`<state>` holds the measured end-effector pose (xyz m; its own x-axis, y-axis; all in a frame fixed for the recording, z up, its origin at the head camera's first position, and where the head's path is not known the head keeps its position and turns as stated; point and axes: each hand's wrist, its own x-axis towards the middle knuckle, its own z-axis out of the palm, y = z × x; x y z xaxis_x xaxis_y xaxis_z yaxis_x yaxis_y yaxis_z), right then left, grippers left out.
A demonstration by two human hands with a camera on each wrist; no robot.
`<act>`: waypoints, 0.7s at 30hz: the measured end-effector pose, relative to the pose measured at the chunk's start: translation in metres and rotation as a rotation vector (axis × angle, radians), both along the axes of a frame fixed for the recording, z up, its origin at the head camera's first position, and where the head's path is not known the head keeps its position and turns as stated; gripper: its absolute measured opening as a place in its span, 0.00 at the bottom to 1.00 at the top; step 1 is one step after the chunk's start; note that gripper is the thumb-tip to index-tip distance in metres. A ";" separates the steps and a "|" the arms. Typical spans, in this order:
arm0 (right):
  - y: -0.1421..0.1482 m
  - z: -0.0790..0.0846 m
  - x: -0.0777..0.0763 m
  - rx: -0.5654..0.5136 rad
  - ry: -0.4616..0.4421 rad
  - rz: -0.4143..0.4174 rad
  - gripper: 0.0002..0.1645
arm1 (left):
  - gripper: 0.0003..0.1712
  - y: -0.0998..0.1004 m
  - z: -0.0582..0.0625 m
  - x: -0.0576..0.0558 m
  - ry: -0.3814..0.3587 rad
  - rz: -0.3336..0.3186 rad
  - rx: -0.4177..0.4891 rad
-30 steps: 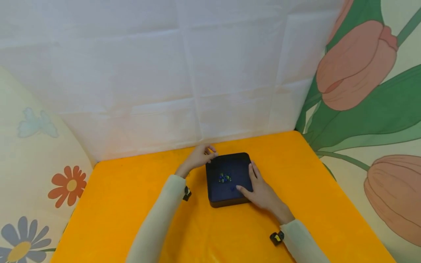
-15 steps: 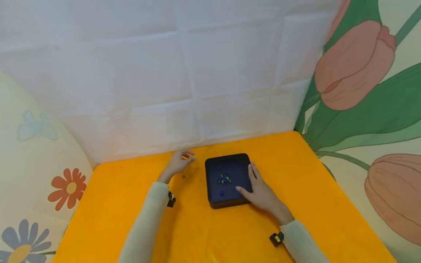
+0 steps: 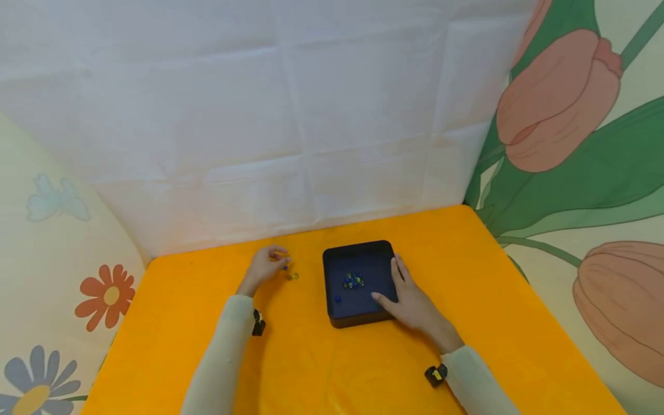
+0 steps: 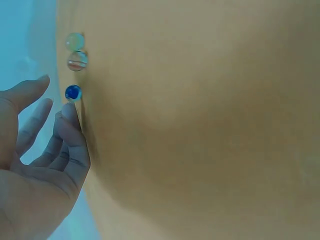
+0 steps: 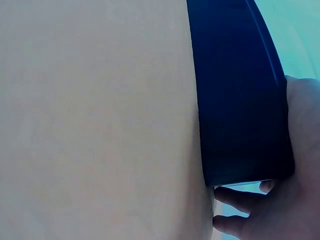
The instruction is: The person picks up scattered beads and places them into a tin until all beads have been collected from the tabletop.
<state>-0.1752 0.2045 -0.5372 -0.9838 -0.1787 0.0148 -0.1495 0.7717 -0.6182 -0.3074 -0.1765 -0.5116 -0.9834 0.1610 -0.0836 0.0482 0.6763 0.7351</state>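
My left hand (image 3: 267, 266) is over the table left of the black tray, thumb and fingers apart. Its fingertips are right at a blue marble (image 4: 73, 93). Beyond that one, a red-striped marble (image 4: 77, 61) and a pale yellowish marble (image 4: 75, 41) sit side by side on the cloth. With the thumb over the rim and the fingers along the outer wall, my right hand (image 3: 415, 302) grips the tray (image 3: 358, 323) on its right side. Inside, several blue and yellow-green marbles (image 3: 354, 280) lie clustered, and a single blue marble (image 3: 338, 299) is near the left wall.
An orange cloth (image 3: 332, 369) covers the table. Behind its back edge hangs a white sheet (image 3: 233, 144). Flower-printed panels (image 3: 560, 202) flank the table on both sides.
My left hand has moved left from the tray's upper left corner down to the loose marbles. The single blue marble in the tray has rolled left. My right hand stays put.
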 end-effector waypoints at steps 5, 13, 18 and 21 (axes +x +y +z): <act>0.000 -0.001 -0.001 0.004 0.005 0.006 0.66 | 0.23 -0.004 -0.003 0.003 -0.003 -0.007 -0.020; 0.000 0.000 -0.001 0.003 0.002 0.000 0.65 | 0.22 -0.009 -0.009 0.007 -0.013 0.003 -0.048; 0.000 -0.002 -0.001 0.002 -0.001 -0.003 0.65 | 0.19 -0.012 -0.011 0.010 -0.029 0.010 -0.041; 0.001 -0.002 -0.001 -0.003 0.002 -0.001 0.65 | 0.18 -0.013 -0.011 0.012 -0.028 0.007 -0.039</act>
<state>-0.1758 0.2053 -0.5395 -0.9839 -0.1779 0.0173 -0.1502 0.7702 -0.6198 -0.2954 -0.1894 -0.5223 -0.9817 0.1502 -0.1173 0.0231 0.7047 0.7092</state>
